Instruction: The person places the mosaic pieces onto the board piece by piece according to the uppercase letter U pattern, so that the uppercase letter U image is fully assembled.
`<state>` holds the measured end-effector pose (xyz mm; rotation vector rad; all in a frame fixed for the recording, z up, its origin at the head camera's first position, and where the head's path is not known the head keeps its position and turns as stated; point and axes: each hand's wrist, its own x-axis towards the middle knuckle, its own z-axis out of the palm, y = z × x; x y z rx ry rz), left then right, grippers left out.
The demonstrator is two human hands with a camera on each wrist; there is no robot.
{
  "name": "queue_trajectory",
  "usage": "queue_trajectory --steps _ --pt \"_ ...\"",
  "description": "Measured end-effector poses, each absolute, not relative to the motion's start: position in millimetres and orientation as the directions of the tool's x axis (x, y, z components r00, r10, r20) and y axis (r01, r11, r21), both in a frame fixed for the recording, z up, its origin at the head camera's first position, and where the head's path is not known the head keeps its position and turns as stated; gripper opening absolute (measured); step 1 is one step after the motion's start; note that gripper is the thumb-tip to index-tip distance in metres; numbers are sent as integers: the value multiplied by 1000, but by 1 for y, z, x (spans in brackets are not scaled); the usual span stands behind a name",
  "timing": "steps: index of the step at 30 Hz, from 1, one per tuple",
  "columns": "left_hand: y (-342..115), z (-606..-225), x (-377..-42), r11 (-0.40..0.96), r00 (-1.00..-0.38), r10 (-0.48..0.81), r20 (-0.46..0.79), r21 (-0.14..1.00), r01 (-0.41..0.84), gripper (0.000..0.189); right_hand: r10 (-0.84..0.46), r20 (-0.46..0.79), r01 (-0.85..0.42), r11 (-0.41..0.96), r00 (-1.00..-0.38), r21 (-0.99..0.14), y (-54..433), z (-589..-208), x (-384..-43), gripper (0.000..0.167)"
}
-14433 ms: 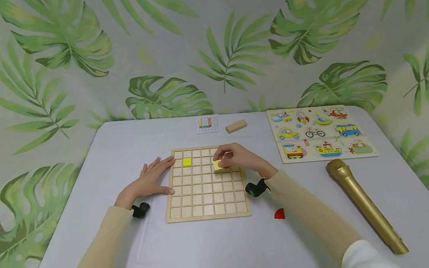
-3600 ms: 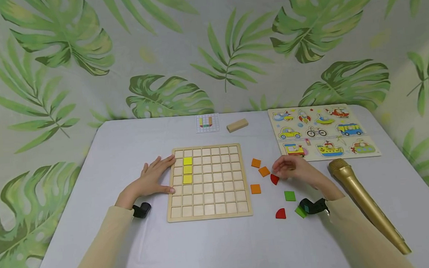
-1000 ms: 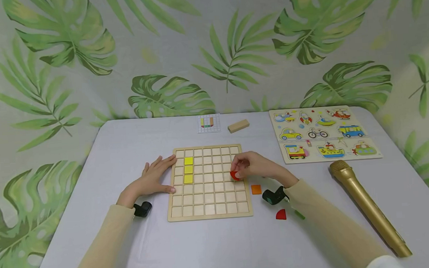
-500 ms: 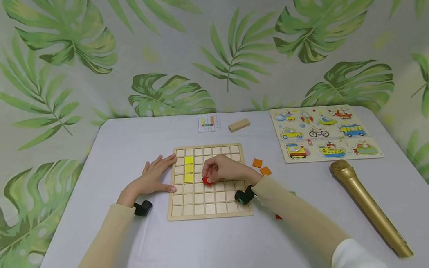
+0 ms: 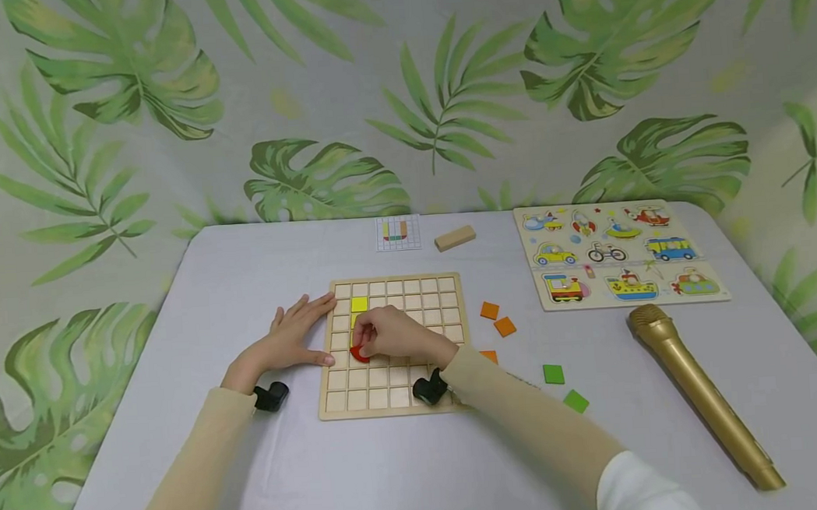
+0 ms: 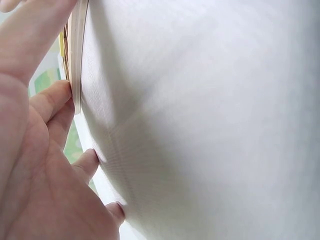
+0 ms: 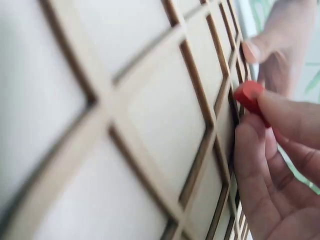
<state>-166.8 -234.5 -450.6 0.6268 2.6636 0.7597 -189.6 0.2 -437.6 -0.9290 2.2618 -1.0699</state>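
Observation:
The right hand [image 5: 395, 335] pinches a red quarter-circle tile [image 5: 359, 355] between thumb and fingers, low over the left part of the wooden grid board [image 5: 399, 397]. In the right wrist view the red tile [image 7: 249, 96] is held at the grid's surface by the fingertips. A yellow square tile [image 5: 359, 304] lies in the second column; the yellow ones below it are mostly covered by the right hand. The left hand [image 5: 280, 345] is spread, its index finger and thumb at the board's left edge. In the left wrist view its fingertips touch the board's side [image 6: 76, 60] and the cloth.
Right of the board lie orange tiles [image 5: 505, 326] and green tiles [image 5: 553, 374]. Behind it are a pattern card [image 5: 398, 233] and a wooden block [image 5: 455, 238]. Farther right are a vehicle puzzle [image 5: 595, 275] and a gold microphone [image 5: 705, 393].
Yellow tiles on the board went from one to three. The right hand then took a red quarter-circle tile from the right and carried it leftward across the grid. The left hand stayed put.

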Motion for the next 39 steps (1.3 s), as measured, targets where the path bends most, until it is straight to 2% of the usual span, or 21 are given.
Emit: queue_trajectory --steps 9,23,26,32,39 --pt "-234 -449 -166 756 -858 488 -160 569 324 101 -720 -93 -484 550 -688 -680 -8 -435 -181 8" --pt "-235 -451 -167 755 -861 484 -159 572 319 102 -702 -122 -515 618 -702 -594 -9 -432 -175 11" --pt "-235 -452 -167 758 -861 483 -161 569 319 102 -699 -121 -489 602 -705 -631 -7 -432 -175 11" --pt "-234 -452 -167 763 -862 478 -167 565 313 103 -688 -123 -348 504 -715 -791 7 -436 -181 6" --pt "-233 -451 -167 770 -865 470 -175 561 304 104 -683 -144 -244 438 -716 -865 37 -435 -188 4"
